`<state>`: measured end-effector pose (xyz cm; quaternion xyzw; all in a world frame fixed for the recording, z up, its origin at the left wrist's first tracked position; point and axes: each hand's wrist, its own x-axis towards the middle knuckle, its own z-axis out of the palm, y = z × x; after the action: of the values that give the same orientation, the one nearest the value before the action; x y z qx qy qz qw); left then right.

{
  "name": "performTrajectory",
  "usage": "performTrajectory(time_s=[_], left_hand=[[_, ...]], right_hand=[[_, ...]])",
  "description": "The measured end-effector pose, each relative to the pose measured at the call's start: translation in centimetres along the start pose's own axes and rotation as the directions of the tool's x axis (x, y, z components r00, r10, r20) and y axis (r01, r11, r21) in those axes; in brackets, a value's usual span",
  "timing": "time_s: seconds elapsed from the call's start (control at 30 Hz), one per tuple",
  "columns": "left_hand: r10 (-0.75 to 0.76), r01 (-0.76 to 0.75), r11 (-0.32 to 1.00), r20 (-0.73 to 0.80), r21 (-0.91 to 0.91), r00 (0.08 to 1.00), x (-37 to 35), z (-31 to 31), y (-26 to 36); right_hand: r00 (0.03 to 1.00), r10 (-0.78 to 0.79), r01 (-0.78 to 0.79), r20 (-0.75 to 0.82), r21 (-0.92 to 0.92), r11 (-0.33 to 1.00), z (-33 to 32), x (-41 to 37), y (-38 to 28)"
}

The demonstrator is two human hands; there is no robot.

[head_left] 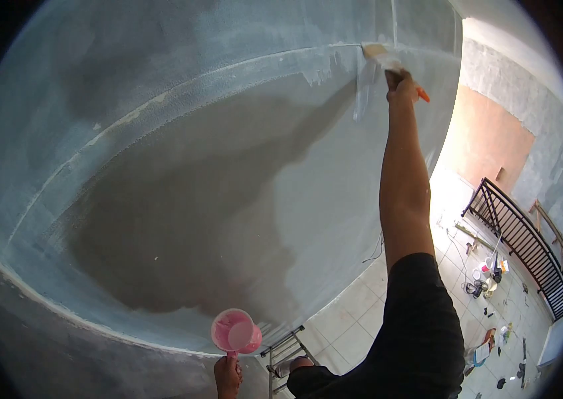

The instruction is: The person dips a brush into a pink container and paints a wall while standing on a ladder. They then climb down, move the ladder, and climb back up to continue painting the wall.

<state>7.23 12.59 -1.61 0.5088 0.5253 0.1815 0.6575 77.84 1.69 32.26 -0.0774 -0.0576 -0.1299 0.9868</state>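
High on the grey wall (pixel 335 179), my right hand (pixel 399 86) grips a paintbrush (pixel 382 58) with an orange handle end. Its pale bristles touch the wall just below a thin raised line. Whitish wet streaks run down the wall beside the brush. Low in the view, my left hand (pixel 228 378) is closed round the handle of a pink dipper (pixel 236 331). Some pale liquid shows inside the dipper, close to the wall's lower edge. My arm's shadow falls across the wall between the two hands.
Far below, a metal ladder (pixel 288 356) stands under me, with my foot near its top. A black railing (pixel 524 249) borders the tiled floor (pixel 348 312) at right. Tools, a fan-like black item (pixel 475 288) and several bottles and scraps lie on the tiles.
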Motion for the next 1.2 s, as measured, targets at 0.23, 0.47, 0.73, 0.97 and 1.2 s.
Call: performTrajectory(time_s=[0.23,0.47,0.73,0.97,1.2], left_hand=[[-0.082,0.09,0.992,-0.087,0.086,0.993,-1.8,0.7,0.8],[-0.035,0.044,0.993,-0.08,0.108,0.996,0.5,-1.0,-1.2],[-0.087,0.088,0.996,-0.12,-0.001,0.989,-0.6,-1.1,-1.2],[-0.082,0.079,0.997,-0.134,-0.024,0.988,-0.3,-1.7,-2.3],[-0.065,0.063,0.998,-0.096,-0.02,0.993,-1.4,-2.1,-2.6]], right_hand=[[0.992,0.045,-0.071,-0.117,-0.232,0.97,-9.3,-1.3,-2.5],[0.999,-0.021,0.025,-0.041,0.093,0.995,2.0,0.9,-3.2],[0.972,-0.194,0.105,-0.136,-0.488,0.867,2.0,0.0,-4.0],[0.965,-0.177,0.13,-0.195,-0.232,0.964,3.3,1.5,-1.7],[0.987,-0.128,0.085,-0.101,-0.346,0.934,0.8,0.8,-4.4]])
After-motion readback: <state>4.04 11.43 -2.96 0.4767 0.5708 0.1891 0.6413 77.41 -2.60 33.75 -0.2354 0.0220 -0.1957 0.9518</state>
